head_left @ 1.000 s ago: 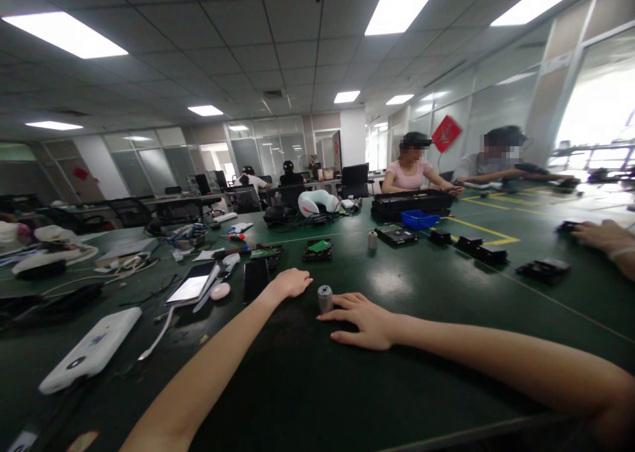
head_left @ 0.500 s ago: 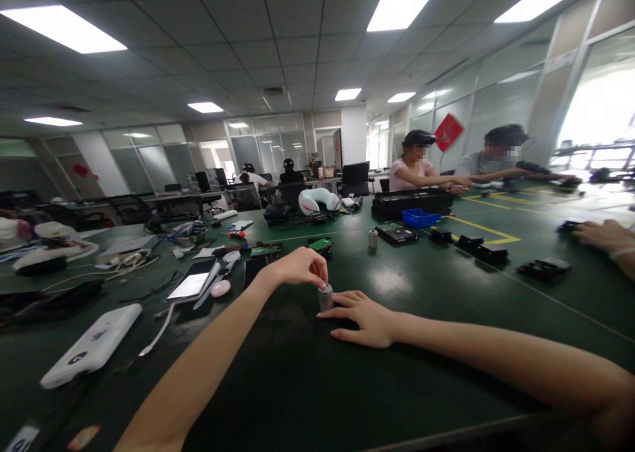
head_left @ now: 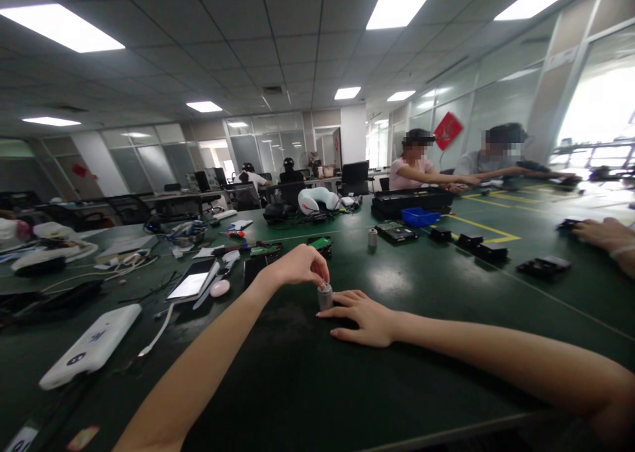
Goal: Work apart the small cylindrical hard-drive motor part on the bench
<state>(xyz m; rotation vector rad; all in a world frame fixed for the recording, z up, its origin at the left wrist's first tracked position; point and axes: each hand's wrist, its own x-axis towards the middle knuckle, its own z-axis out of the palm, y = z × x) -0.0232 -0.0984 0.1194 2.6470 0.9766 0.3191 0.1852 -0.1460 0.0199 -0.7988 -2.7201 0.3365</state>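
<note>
Just below frame centre: right hand (head_left: 367, 319), fingers spread, touched upright metal cylinder (head_left: 325, 298), seemingly steadying it; left hand (head_left: 298, 267), fingers narrowed at top, hold unclear.

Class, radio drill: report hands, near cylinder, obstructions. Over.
Left hand at top of grey cylinder, right hand at its side. Cylinder upright on table. Green board beyond, clear of cylinder.
</note>
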